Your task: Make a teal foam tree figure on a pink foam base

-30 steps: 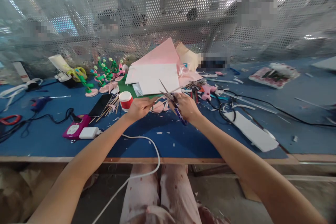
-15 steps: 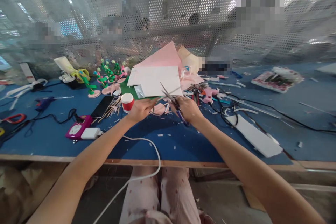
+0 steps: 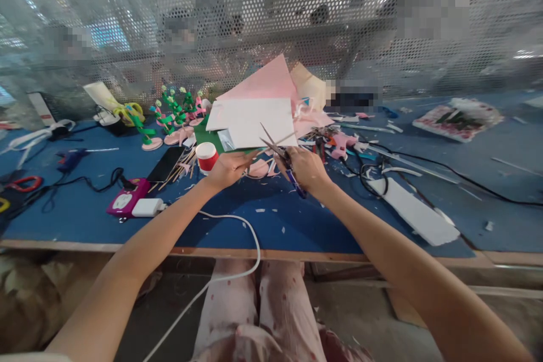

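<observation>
Right hand (image 3: 307, 169) above tabletop (image 3: 271, 226), fingers closed through handles of scissors (image 3: 278, 150). Long axis: purple handles toward person, tips up-left and away, blades spread in V. Left hand (image 3: 224, 168) fingers pinch thin strip (image 3: 250, 155) beside blades.

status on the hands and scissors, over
Right hand shut on scissors, blades open. Left hand pinching a thin strip at the blades. Red cup close beside left hand.

Whatever the left hand (image 3: 226, 168) pinches in its fingers (image 3: 242, 160) is too small to tell, perhaps a green scrap (image 3: 251, 153).
</observation>
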Tool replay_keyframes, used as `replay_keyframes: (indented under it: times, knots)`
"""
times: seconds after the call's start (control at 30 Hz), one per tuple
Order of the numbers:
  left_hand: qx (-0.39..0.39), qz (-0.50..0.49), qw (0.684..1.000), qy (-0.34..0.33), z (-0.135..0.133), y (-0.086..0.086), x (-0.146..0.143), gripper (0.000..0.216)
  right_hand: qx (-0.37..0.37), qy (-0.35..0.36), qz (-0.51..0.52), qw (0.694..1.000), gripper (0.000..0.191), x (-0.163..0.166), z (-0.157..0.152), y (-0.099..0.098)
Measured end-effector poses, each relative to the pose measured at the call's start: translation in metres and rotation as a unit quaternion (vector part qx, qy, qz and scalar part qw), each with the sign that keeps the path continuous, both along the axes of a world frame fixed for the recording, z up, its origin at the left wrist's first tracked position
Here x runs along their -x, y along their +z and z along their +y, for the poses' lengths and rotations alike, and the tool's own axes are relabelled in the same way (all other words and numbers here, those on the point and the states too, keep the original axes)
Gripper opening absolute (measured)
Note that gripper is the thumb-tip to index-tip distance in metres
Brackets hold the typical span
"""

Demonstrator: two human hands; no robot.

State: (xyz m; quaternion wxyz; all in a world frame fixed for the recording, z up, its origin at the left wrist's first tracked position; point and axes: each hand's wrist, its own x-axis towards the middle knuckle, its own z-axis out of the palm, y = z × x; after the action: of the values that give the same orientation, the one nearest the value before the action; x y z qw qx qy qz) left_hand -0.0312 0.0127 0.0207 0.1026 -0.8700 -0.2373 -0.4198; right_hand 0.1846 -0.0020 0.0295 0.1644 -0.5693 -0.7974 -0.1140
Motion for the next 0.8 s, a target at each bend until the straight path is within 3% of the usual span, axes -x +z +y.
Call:
replay_keyframes:
  times: [0.07,0.2,0.37,0.53,0.8]
  knots:
    - [-0.004,-0.042,0.999,0.012,0.001,0.003,0.001,0.029,0.022,-0.014,-0.006,1.0,0.028,-0.001,-0.001,0.0]
    - [-0.028,-0.056,0.998,0.01,0.003,0.007,0.005,0.027,-0.018,-0.023,0.002,1.0,0.032,-0.003,-0.002,0.0]
    - [-0.032,0.037,0.999,-0.007,-0.002,0.003,0.001,0.029,-0.061,0.018,0.002,0.998,0.039,-0.004,-0.004,0.006]
    - [-0.02,0.007,0.999,0.026,-0.004,0.002,-0.001,0.03,-0.001,0.015,-0.011,1.0,0.038,-0.003,-0.007,0.01]
    - [-0.04,0.004,0.999,0.02,-0.003,-0.001,-0.001,0.029,-0.02,-0.01,-0.011,1.0,0.037,0.0,-0.007,0.011]
